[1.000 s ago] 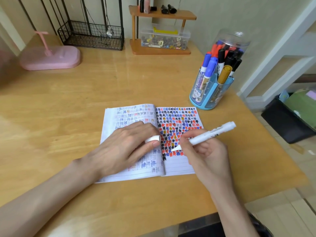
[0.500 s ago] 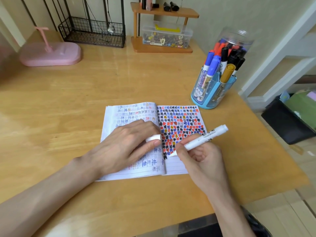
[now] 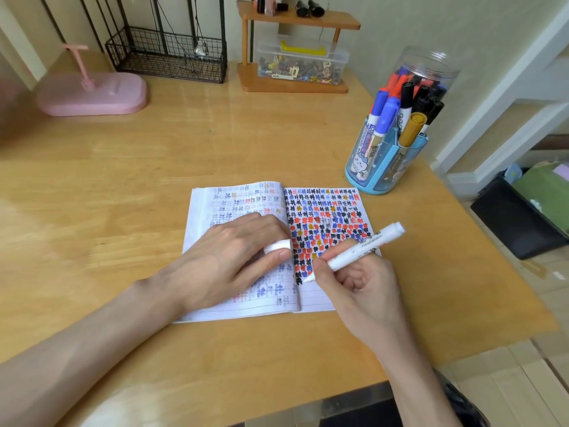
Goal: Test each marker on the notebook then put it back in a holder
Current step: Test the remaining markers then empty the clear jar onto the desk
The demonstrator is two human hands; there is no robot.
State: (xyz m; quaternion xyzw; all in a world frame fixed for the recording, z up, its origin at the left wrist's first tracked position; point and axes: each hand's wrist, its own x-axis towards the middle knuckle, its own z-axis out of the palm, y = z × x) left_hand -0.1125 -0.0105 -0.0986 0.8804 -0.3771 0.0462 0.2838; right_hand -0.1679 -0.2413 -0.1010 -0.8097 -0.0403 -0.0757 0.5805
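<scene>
The open notebook [image 3: 234, 198] lies toward the tabletop's front edge. The left hand [image 3: 228, 260] rests on its left page, pinching a white cap [image 3: 277, 246]. The right hand [image 3: 363, 291] grips the white marker [image 3: 360, 249], tip on the right page.

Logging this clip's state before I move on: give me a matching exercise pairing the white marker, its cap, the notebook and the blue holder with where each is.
Things:
1 white marker
2 white cap
3 notebook
4 blue marker holder

Places:
a lying open under the left hand
b gripped in the right hand, tip at the right page
c standing at the right side of the desk
d pinched in left-hand fingers

Pairs: 1-b, 2-d, 3-a, 4-c.
</scene>
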